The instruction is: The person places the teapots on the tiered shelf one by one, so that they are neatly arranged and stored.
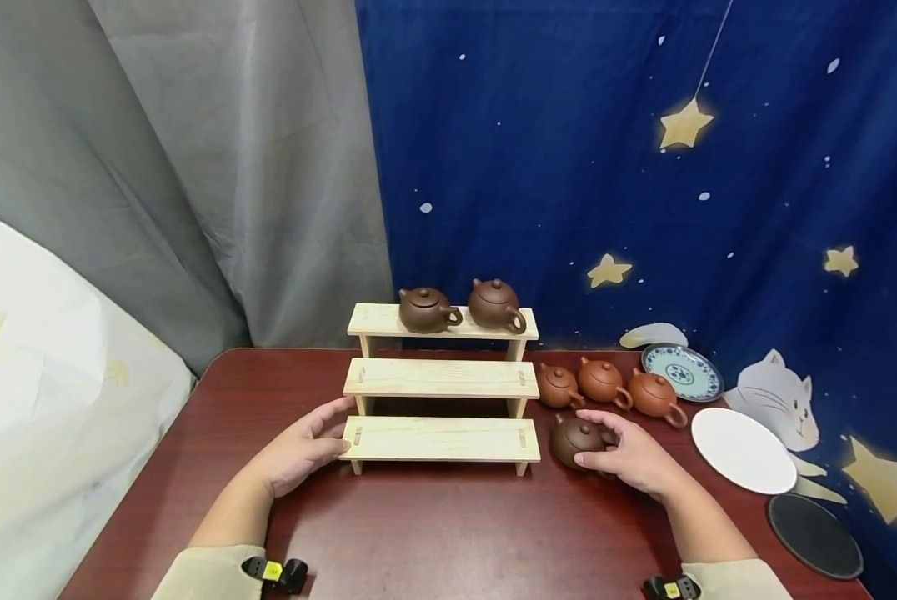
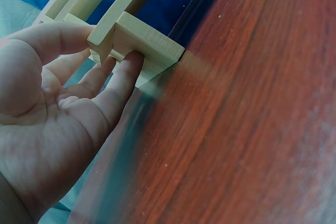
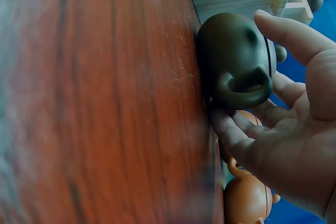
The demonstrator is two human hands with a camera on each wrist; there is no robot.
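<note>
A three-step wooden display stand (image 1: 441,437) stands on the table. My left hand (image 1: 294,457) grips the left end of its lowest step; in the left wrist view the thumb lies on the step's edge and the fingers reach round its leg (image 2: 147,38). To the right of the stand, my right hand (image 1: 632,454) holds a dark brown teapot (image 1: 573,442) between thumb and fingers. That teapot (image 3: 231,51) is upright at the tabletop, its handle towards the palm. Two more dark brown teapots, one at left (image 1: 423,312) and one at right (image 1: 493,304), sit on the top step.
Behind the held teapot stand three reddish-brown teapots (image 1: 601,382). A blue-patterned plate (image 1: 681,372), a white plate (image 1: 744,450) and a black round tray (image 1: 814,536) line the right edge of the dark red table (image 1: 448,542). Curtains (image 1: 493,167) hang behind.
</note>
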